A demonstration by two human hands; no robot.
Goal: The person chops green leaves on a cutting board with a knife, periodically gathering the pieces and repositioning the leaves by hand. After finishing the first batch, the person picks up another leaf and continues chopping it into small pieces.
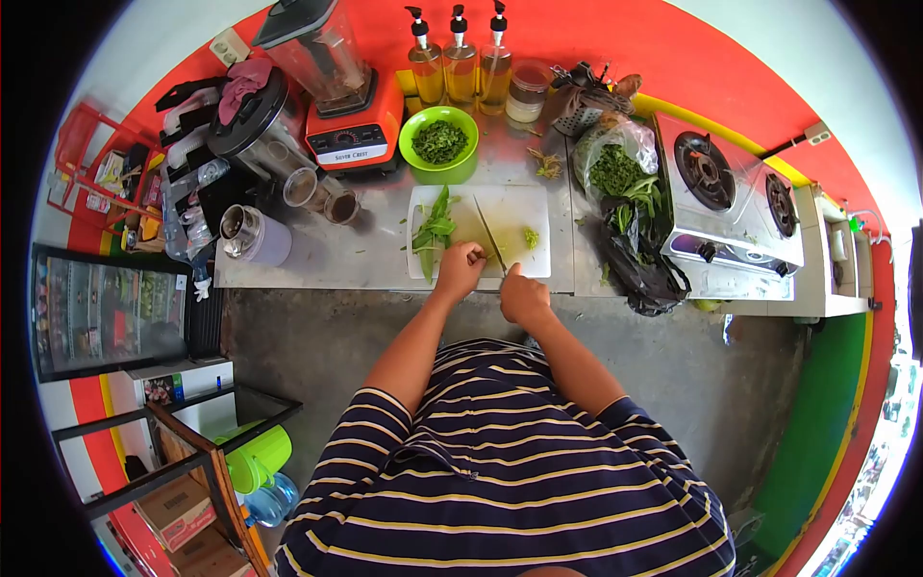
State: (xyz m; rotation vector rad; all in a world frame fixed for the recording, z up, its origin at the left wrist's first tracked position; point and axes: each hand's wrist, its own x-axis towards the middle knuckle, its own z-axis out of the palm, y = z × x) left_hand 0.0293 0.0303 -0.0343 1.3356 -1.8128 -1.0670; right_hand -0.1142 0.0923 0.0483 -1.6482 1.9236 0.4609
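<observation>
A white cutting board [529,207] lies on the metal counter in front of me. My right hand [525,295] is wrapped round the handle of a knife [486,229], whose blade points away from me across the board. Just left of the blade, my left hand [461,269] has its fingers curled together at the board's near edge; what they pinch, if anything, is hidden. Long leafy greens [435,233] lie on the board's left side, beside my left hand. A small pile of chopped green bits [530,238] sits to the right of the knife.
Behind the board stands a green bowl [444,175] of chopped leaves. A blender [352,139], pump bottles [460,72] and a jar [528,91] line the back. Bagged greens [620,171], a black plastic bag [642,260] and a gas stove [735,197] are to the right.
</observation>
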